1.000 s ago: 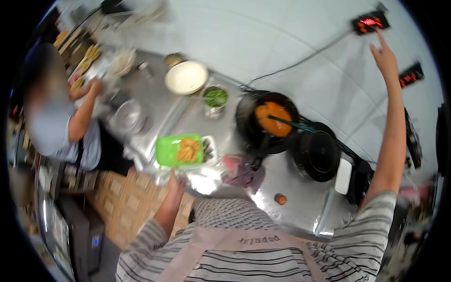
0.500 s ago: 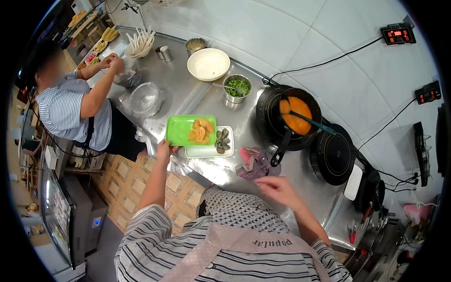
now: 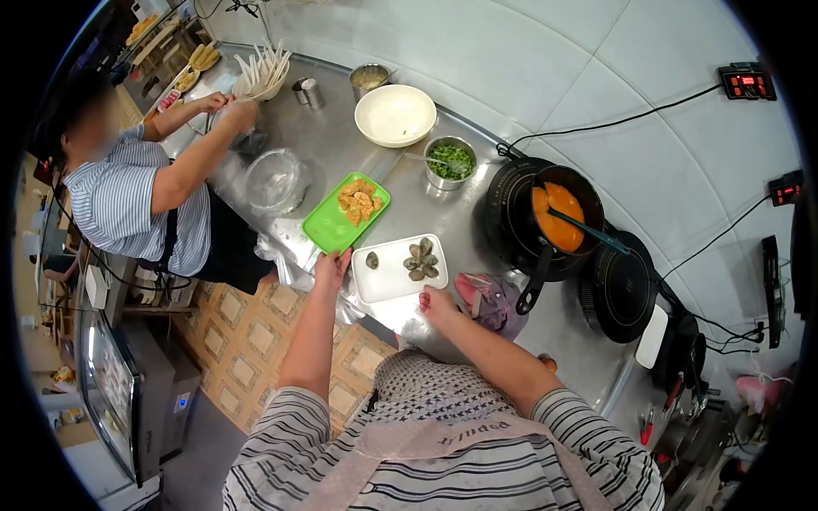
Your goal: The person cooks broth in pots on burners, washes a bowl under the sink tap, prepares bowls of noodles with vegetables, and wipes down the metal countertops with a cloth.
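My left hand (image 3: 332, 268) is closed on the near corner of a green tray (image 3: 335, 232), which lies turned at an angle and bears orange pieces of food (image 3: 359, 201). Beside it on the counter, a white tray (image 3: 388, 274) holds several dark grey shells (image 3: 421, 260), with one lone shell (image 3: 372, 261) at its left end. At the white tray's near edge is my right hand (image 3: 438, 307), its fingers curled in; what they hold, if anything, is hidden. A pink and grey cloth (image 3: 492, 305) lies just right of that hand.
A pan (image 3: 560, 221) of orange sauce with a dark green utensil sits on a black cooker; a second black cooker (image 3: 619, 283) is beside it. Behind the trays stand chopped greens in a metal pot (image 3: 450, 163) and a cream bowl (image 3: 394, 117). A co-worker (image 3: 145, 179) works at left.
The green tray has shifted left and back and turned, uncovering the white tray. My right hand has moved left from near the cloth to the white tray's edge and curled its fingers.
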`<state>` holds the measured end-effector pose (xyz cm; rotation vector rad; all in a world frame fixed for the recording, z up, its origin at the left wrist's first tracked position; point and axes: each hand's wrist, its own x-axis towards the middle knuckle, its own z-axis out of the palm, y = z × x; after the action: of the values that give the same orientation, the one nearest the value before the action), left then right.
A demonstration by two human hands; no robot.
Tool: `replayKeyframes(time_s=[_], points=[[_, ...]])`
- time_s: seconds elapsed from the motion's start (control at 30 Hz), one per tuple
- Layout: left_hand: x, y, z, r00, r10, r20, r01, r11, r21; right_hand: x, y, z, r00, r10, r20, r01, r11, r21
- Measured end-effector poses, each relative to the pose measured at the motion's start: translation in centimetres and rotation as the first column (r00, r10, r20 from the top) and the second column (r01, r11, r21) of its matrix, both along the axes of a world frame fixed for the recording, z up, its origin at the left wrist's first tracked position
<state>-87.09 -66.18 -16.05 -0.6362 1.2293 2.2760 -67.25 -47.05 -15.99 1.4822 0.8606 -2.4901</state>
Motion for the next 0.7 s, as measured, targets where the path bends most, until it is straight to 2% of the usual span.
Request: replayKeyframes(time_s=[0.03, 0.07, 0.13, 0.17, 0.2, 0.23, 0.27, 0.3, 0.37, 0.4, 0.43, 0.47, 0.53, 0.7], points=[[0.9, -0.4, -0.6, 1.000, -0.008, 0.005, 0.008, 0.999, -0.031, 0.6, 0.5, -0.1, 0.999, 0.006, -0.044, -0.006, 1.000, -0.007], [1.7, -1.9, -2.6, 0.969, -0.239, -0.064, 0.232, 0.967, -0.104, 1.2, 1.0, -0.1, 0.999, -0.007, -0.039, 0.005, 0.999, -0.046], [6.8, 0.0, 5.3, 0.957, -0.272, 0.103, 0.290, 0.868, -0.403, 2.3, 1.6, 2.4, 0.993, 0.109, -0.043, -0.108, 0.994, 0.017], [8.7, -0.4, 6.3, 0.922, -0.359, 0.149, 0.386, 0.805, -0.451, 2.7, 2.0, 4.0, 0.986, 0.160, -0.045, -0.158, 0.986, 0.050], [10.5, -0.7, 8.8, 0.867, -0.481, 0.133, 0.495, 0.861, -0.119, 3.3, 2.3, 5.0, 0.975, 0.216, -0.054, -0.210, 0.972, 0.100], [11.5, -2.0, 8.5, 0.830, -0.530, 0.174, 0.533, 0.846, 0.031, 3.9, 2.6, 6.0, 0.961, 0.271, -0.060, -0.260, 0.954, 0.151], [12.4, -2.4, 10.3, 0.815, -0.556, 0.166, 0.536, 0.831, 0.152, 4.6, 2.9, 7.2, 0.944, 0.324, -0.062, -0.306, 0.930, 0.203], [13.2, -2.6, 11.5, 0.825, -0.552, 0.119, 0.529, 0.830, 0.177, 4.9, 3.5, 9.3, 0.887, 0.461, -0.003, -0.444, 0.857, 0.260], [14.0, -2.2, 13.6, 0.841, -0.541, 0.019, 0.523, 0.820, 0.231, 5.5, 4.9, 15.2, 0.717, 0.682, 0.143, -0.682, 0.645, 0.344], [14.2, -1.5, 14.4, 0.835, -0.550, -0.004, 0.537, 0.814, 0.220, 6.0, 4.9, 18.7, 0.627, 0.728, 0.276, -0.707, 0.384, 0.594], [14.6, -1.0, 15.1, 0.831, -0.556, -0.024, 0.548, 0.811, 0.206, 6.3, 4.9, 22.0, 0.652, 0.661, 0.373, -0.593, 0.137, 0.794], [15.1, -0.7, 15.9, 0.824, -0.565, -0.037, 0.561, 0.806, 0.187, 6.3, 4.8, 24.2, 0.695, 0.569, 0.440, -0.444, -0.141, 0.885], [15.9, 2.0, 18.0, 0.831, -0.555, -0.049, 0.549, 0.801, 0.240, 4.9, 5.2, 25.7, 0.811, 0.535, 0.238, -0.038, -0.359, 0.933], [16.1, 10.1, 19.8, 0.798, -0.568, -0.203, 0.602, 0.734, 0.313, 1.5, 8.9, 25.2, 0.832, 0.353, 0.427, -0.163, -0.581, 0.797]])
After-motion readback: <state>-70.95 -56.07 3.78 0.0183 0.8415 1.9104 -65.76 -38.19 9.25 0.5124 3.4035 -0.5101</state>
